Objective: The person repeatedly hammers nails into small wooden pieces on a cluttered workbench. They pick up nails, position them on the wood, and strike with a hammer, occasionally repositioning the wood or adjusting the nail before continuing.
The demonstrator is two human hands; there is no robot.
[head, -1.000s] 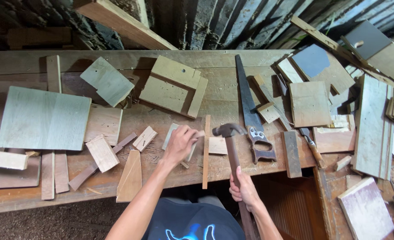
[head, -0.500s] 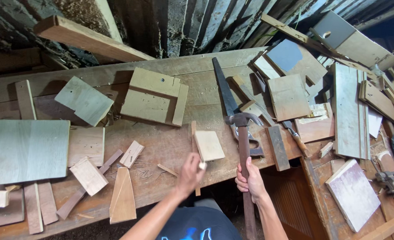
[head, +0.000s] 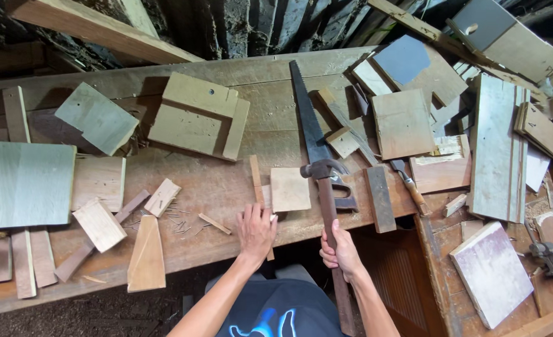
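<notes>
My right hand (head: pixel 341 251) grips the long wooden handle of a claw hammer (head: pixel 324 187); its dark metal head hangs over the bench just right of a small square wood piece (head: pixel 289 189). My left hand (head: pixel 256 229) rests palm down on a thin wooden strip (head: pixel 255 178) near the front edge of the worn wooden workbench (head: pixel 214 187). A handsaw (head: pixel 311 134) lies behind the hammer, blade pointing away from me. Loose nails (head: pixel 180 218) lie scattered left of my left hand.
Wood offcuts cover the bench: a large pale green board (head: pixel 20 184) at left, a stepped block (head: pixel 198 118) in the middle, boards (head: pixel 498 146) stacked at right. A chisel (head: pixel 409 184) lies right of the saw. A dark wall of planks stands behind.
The view has shifted slightly. My left hand has moved from pinching the strip's near end to lying flat on it. The hammer stays raised over the bench in my right hand.
</notes>
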